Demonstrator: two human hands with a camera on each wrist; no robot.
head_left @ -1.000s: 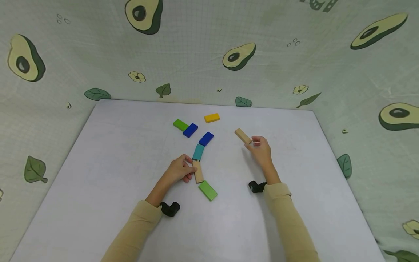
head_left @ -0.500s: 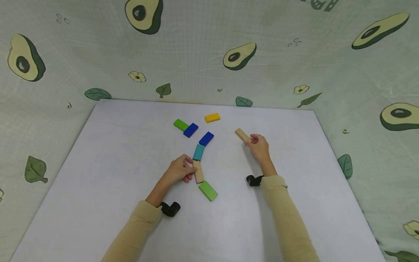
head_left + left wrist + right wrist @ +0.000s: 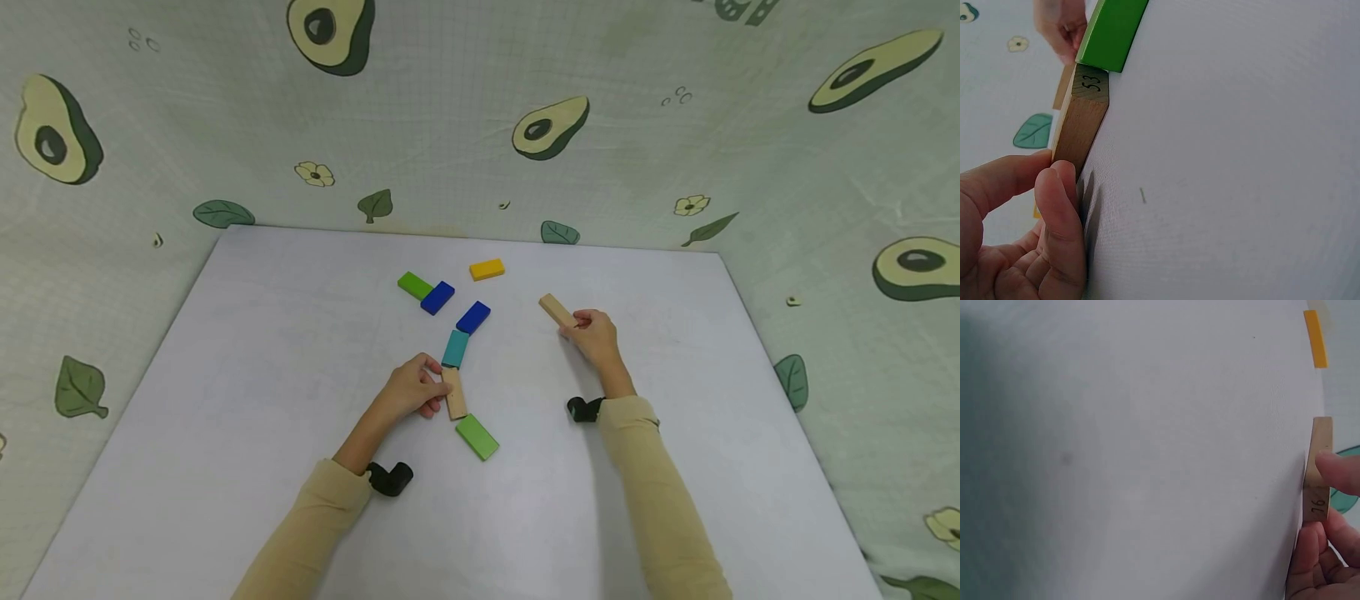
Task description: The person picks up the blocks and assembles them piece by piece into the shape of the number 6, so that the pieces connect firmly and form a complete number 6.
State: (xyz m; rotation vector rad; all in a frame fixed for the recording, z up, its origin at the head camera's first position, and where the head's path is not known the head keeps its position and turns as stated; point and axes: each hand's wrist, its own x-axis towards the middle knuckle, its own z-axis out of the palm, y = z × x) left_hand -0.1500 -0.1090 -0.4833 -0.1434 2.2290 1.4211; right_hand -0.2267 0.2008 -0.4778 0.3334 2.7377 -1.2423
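Observation:
In the head view, my left hand holds a plain wooden block lying in a curved row near the table's middle. A teal block adjoins its far end, with a dark blue block beyond. At its near end lies a light green block. The left wrist view shows "53" printed on the end of this wooden block. To the right, my right hand pinches the near end of another plain wooden block. Digits mark that block's end in the right wrist view.
Farther back, a green block and a second dark blue block lie touching. A yellow block sits near the back edge of the white table. Behind hangs a cloth printed with avocados.
My right hand has shifted slightly left and away from me, and its fingers have closed onto the wooden block's near end. The left hand and the row of blocks have stayed in place.

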